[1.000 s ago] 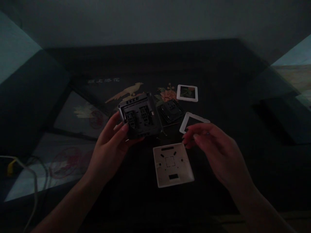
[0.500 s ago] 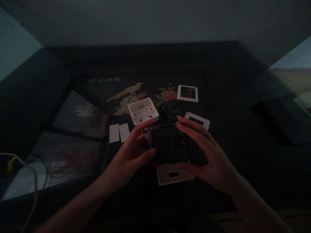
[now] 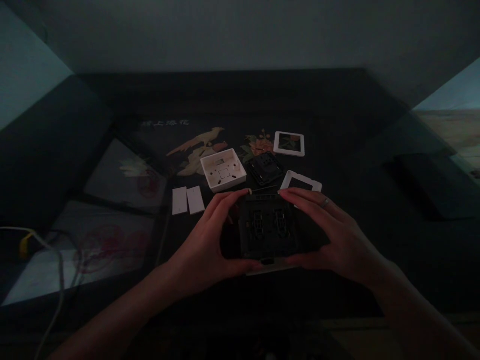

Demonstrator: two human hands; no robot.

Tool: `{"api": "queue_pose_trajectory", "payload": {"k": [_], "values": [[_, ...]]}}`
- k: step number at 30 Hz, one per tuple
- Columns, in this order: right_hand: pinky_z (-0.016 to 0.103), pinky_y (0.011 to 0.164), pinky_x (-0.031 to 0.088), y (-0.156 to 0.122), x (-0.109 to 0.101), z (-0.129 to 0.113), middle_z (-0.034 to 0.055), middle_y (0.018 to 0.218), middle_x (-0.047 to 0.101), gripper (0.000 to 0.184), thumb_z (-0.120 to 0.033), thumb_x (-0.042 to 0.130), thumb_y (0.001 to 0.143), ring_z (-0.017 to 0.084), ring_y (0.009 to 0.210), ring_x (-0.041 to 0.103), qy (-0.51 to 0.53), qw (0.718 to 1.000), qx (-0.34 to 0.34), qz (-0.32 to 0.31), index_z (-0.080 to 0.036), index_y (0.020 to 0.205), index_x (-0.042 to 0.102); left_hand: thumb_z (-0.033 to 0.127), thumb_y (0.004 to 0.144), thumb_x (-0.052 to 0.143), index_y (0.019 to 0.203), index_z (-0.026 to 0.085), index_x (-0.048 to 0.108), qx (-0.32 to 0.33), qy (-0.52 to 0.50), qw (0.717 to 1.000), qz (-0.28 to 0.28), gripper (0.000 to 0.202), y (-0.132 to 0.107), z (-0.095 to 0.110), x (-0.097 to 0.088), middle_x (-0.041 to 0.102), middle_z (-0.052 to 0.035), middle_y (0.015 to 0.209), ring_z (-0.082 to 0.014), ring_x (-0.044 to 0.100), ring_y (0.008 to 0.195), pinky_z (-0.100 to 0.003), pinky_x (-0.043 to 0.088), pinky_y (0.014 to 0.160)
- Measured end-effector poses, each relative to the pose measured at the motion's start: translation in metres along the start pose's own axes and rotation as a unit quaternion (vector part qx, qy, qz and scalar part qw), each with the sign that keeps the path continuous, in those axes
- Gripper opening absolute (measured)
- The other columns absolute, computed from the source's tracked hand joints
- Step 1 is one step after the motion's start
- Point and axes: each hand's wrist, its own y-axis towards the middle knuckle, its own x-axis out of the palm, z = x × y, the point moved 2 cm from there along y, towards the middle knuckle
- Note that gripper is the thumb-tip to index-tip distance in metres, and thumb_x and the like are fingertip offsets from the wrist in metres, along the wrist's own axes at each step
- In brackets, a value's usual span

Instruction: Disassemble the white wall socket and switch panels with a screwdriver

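In dim light a black switch module [image 3: 268,227] sits between both my hands, over a white plate [image 3: 270,267] whose near edge shows just beneath it. My left hand [image 3: 210,245] grips the module's left side, fingers along its top edge and thumb under its bottom edge. My right hand [image 3: 333,235] grips the right side the same way, a ring on one finger.
Behind the hands lie a white back box [image 3: 223,170], a second black module [image 3: 266,168], two white frames [image 3: 289,143] [image 3: 302,181] and two small white rocker caps [image 3: 187,200]. The dark table [image 3: 337,100] has a bird-and-flower picture. A cable [image 3: 56,280] hangs at the left.
My left hand carried the black module from the upper left down over the white plate. My right hand came in and took its right side. The white back box and rocker caps became visible.
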Motion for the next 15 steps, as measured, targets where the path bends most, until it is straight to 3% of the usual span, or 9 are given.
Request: {"api": "queue_pose_trajectory", "payload": {"k": [4, 7, 15], "values": [[0.049, 0.104, 0.051, -0.008, 0.005, 0.003, 0.0190, 0.138, 0.058, 0.076, -0.057, 0.069, 0.083, 0.032, 0.126, 0.059, -0.004, 0.999, -0.027, -0.026, -0.020, 0.144, 0.045, 0.057, 0.067, 0.082, 0.141, 0.024, 0.038, 0.079, 0.156, 0.985, 0.001, 0.092, -0.008, -0.001, 0.006, 0.046, -0.0169, 0.139, -0.0399, 0.048, 0.128, -0.059, 0.044, 0.107], [0.048, 0.103, 0.052, -0.015, 0.015, 0.008, 0.0198, 0.138, 0.058, 0.077, -0.056, 0.072, 0.080, 0.031, 0.125, 0.058, 0.001, 0.998, -0.046, -0.045, -0.018, 0.142, 0.047, 0.061, 0.070, 0.078, 0.136, 0.018, 0.037, 0.110, 0.243, 0.963, -0.016, 0.089, -0.016, -0.003, 0.013, 0.050, -0.0195, 0.134, -0.0397, 0.049, 0.126, -0.061, 0.044, 0.106], [0.049, 0.107, 0.049, -0.027, 0.029, 0.016, 0.0167, 0.144, 0.054, 0.076, -0.049, 0.075, 0.081, 0.030, 0.134, 0.053, 0.033, 0.997, -0.010, -0.068, -0.023, 0.145, 0.041, 0.057, 0.067, 0.083, 0.137, 0.015, 0.031, 0.080, 0.265, 0.961, -0.029, 0.096, -0.022, -0.014, 0.024, 0.050, -0.0211, 0.134, -0.0396, 0.049, 0.127, -0.060, 0.048, 0.105]]}}
